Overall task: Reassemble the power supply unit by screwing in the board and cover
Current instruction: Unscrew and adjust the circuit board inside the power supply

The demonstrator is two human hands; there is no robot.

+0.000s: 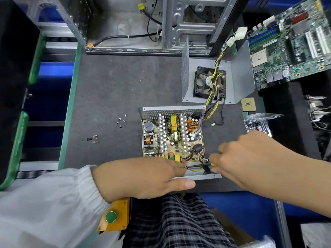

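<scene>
- While the right hand (250, 158) grips a screwdriver (200, 165) by its yellow handle, the dark shaft lies almost level over the near edge of the power supply unit (172, 138), and its tip points to the left hand.
- The left hand (143, 176) rests on the near wall of the unit; its fingers are nearly straight, the fingertips meet the tip of the screwdriver, and the thumb lies along the outside of the metal wall. Whether a screw is between the fingertips cannot be told.
- The unit stands open near the front edge of the bench (107, 90), somewhat to the right of the middle. The board (161, 151) sits inside it, with heat sinks, coils and capacitors in view.
- The cover (238, 76), grey metal with a black fan (209, 83) in it, lies behind the unit toward the back right of the bench. A bundle of yellow and black wires (215, 90) runs from the unit across the fan to white connectors.
- A small group of silver screws (121, 121) lies on the bench to the left of the unit, and a second group of screws (93, 138) lies further left, near the left edge.
- An open computer case (143, 24) stands at the back edge, and a motherboard (290, 40) lies at the back right corner.
- A processor chip (248, 104) lies just beside the cover near the right edge.
</scene>
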